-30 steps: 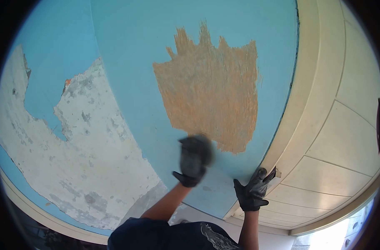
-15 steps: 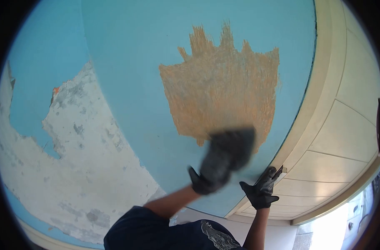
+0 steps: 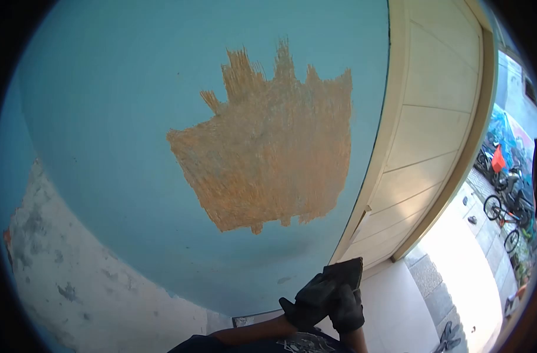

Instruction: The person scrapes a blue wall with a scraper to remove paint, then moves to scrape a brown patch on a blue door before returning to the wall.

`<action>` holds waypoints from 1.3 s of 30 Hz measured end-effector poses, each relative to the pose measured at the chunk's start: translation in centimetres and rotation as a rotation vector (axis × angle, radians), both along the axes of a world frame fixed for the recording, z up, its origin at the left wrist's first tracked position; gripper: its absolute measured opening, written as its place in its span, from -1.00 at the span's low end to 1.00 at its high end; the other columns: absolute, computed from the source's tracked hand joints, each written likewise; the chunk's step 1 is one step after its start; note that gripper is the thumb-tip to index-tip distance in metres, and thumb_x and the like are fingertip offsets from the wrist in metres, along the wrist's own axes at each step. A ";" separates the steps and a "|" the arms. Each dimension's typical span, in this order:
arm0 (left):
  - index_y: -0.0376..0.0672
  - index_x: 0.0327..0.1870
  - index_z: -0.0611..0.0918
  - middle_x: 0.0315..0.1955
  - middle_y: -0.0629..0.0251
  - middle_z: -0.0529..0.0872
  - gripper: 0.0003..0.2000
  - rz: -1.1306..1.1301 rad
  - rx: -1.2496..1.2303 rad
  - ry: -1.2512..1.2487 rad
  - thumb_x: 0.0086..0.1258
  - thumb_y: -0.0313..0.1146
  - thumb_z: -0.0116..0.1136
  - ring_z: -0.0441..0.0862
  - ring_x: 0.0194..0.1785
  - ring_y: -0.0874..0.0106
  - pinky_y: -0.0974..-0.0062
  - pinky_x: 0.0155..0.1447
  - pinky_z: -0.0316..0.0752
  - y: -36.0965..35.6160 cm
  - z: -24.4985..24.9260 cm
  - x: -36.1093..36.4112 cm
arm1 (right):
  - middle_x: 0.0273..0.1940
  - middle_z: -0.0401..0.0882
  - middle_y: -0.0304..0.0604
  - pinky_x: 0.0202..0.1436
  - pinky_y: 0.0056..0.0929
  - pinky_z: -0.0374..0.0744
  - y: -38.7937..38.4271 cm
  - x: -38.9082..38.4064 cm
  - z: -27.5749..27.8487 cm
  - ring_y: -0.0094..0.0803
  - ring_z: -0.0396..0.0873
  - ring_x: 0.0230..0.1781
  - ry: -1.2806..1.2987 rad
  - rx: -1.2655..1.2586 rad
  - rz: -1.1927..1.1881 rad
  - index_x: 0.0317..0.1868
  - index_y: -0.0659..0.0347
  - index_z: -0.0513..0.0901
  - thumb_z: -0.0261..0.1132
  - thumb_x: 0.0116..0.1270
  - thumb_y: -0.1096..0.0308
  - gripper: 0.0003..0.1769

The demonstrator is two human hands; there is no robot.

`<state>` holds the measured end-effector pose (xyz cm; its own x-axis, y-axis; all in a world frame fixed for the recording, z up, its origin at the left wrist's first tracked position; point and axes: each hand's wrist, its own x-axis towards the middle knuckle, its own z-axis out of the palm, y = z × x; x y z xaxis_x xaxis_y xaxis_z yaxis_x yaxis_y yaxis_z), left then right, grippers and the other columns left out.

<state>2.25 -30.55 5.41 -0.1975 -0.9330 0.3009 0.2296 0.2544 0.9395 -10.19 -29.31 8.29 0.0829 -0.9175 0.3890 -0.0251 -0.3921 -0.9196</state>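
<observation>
My left hand, in a black glove, holds a dark flat pad with a straight edge; its exact kind does not show. Against the lower side of the pad is my right hand, gloved in black too, its fingers bent onto the pad. Both hands meet low in the view, below the blue wall's large bare brownish patch. The patch has ragged, streaked upper edges. A greyish smudge runs across the paint beneath it.
Peeled whitish plaster covers the lower left wall. A cream panelled door in its frame stands on the right. Beyond it, a sunlit pavement has a bicycle and parked motorbikes.
My left hand has come down from the patch with the pad. My right hand has moved from spread beside the door frame to the pad. The view has swung right.
</observation>
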 end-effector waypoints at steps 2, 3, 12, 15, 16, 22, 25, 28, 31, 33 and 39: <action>-0.28 0.47 0.42 0.46 -0.15 0.42 -0.45 -0.009 -0.263 -0.412 0.49 -0.36 0.21 0.36 0.55 0.06 0.10 0.58 0.28 0.4 2.2 3.3 | 0.29 0.55 0.24 0.48 0.06 0.46 0.0 0.7 0.7 0.08 0.54 0.33 0.029 0.060 0.041 0.33 0.34 0.48 0.42 0.29 0.49 -0.40; -0.22 0.53 0.38 0.51 -0.13 0.35 -0.37 0.021 -0.552 -0.815 0.46 -0.28 0.29 0.27 0.61 0.07 0.05 0.59 0.26 0.2 4.1 5.3 | 0.30 0.54 0.27 0.46 0.03 0.49 -0.2 1.0 1.3 0.08 0.54 0.34 0.039 0.081 0.047 0.35 0.36 0.47 0.42 0.29 0.50 -0.39; -0.20 0.55 0.36 0.54 0.07 0.39 -0.35 -0.011 -0.378 -0.583 0.44 -0.58 0.27 0.20 0.66 0.14 0.21 0.65 0.15 6.5 7.5 14.0 | 0.48 0.41 0.08 0.57 -0.15 0.41 -8.9 1.9 22.7 -0.13 0.35 0.55 0.238 -0.859 -0.898 0.53 0.35 0.31 -0.05 0.66 0.47 -0.50; -0.20 0.51 0.43 0.47 0.10 0.50 -0.39 -0.081 -0.192 -0.540 0.43 -0.57 0.29 0.25 0.64 0.23 0.25 0.65 0.17 7.4 3.0 16.9 | 0.37 0.53 0.07 0.57 -0.19 0.43 -11.5 7.3 26.0 -0.12 0.43 0.49 0.569 -1.300 -0.551 0.35 0.26 0.56 0.08 0.58 0.52 -0.61; -0.20 0.51 0.43 0.47 0.10 0.50 -0.39 -0.084 -0.200 -0.538 0.43 -0.57 0.29 0.25 0.64 0.23 0.25 0.65 0.17 8.2 2.2 17.7 | 0.33 0.56 0.07 0.53 -0.23 0.47 -12.9 9.5 24.8 -0.13 0.46 0.46 0.760 -1.379 -0.443 0.30 0.27 0.59 0.10 0.59 0.46 -0.64; -0.17 0.42 0.54 0.33 0.11 0.65 -0.47 -0.076 -0.089 -0.679 0.41 -0.46 0.34 0.60 0.40 0.23 0.35 0.45 0.49 10.1 2.1 21.7 | 0.31 0.60 -0.03 0.42 -0.32 0.59 -12.2 9.3 27.8 -0.29 0.53 0.39 0.981 -1.526 -0.615 0.29 0.31 0.59 0.03 0.68 0.31 -0.63; -0.18 0.38 0.58 0.25 0.09 0.71 -0.52 0.039 -0.202 -0.804 0.44 -0.41 0.32 0.71 0.27 0.21 0.35 0.34 0.60 9.4 2.7 22.9 | 0.33 0.59 -0.03 0.34 -0.34 0.64 -18.8 9.8 24.3 -0.37 0.55 0.37 0.450 -1.225 -0.092 0.30 0.36 0.57 0.04 0.67 0.36 -0.63; -0.18 0.36 0.60 0.22 0.09 0.72 -0.55 0.021 -0.058 -0.840 0.46 -0.39 0.30 0.70 0.28 0.20 0.34 0.35 0.60 9.7 3.2 23.1 | 0.31 0.62 -0.12 0.35 -0.30 0.64 -17.7 6.7 25.9 -0.35 0.61 0.31 0.440 -1.268 -0.184 0.22 0.32 0.63 0.20 0.58 0.35 -0.67; -0.12 0.40 0.58 0.27 0.04 0.69 -0.51 -0.011 -0.193 -0.858 0.47 -0.32 0.33 0.67 0.31 0.22 0.35 0.36 0.56 7.7 0.5 24.1 | 0.26 0.65 -0.05 0.42 -0.24 0.60 -11.4 10.0 25.4 -0.29 0.60 0.33 0.827 -1.448 -0.208 0.25 0.35 0.61 0.19 0.58 0.40 -0.67; -0.24 0.41 0.54 0.28 0.06 0.68 -0.51 -0.008 -0.419 -0.720 0.48 -0.36 0.31 0.67 0.32 0.25 0.35 0.39 0.54 7.5 -1.1 24.1 | 0.26 0.65 0.00 0.48 -0.19 0.53 -10.4 9.8 24.5 -0.23 0.58 0.37 0.964 -1.393 -0.147 0.31 0.37 0.57 0.19 0.58 0.42 -0.63; -0.32 0.46 0.44 0.34 0.03 0.63 -0.47 -0.122 -0.127 -0.674 0.53 -0.37 0.24 0.58 0.42 0.27 0.37 0.48 0.44 8.0 -2.5 23.7 | 0.38 0.56 0.04 0.40 -0.22 0.59 -4.9 8.4 17.0 -0.17 0.59 0.36 -0.117 -0.529 0.097 0.38 0.26 0.55 0.14 0.46 0.65 -0.51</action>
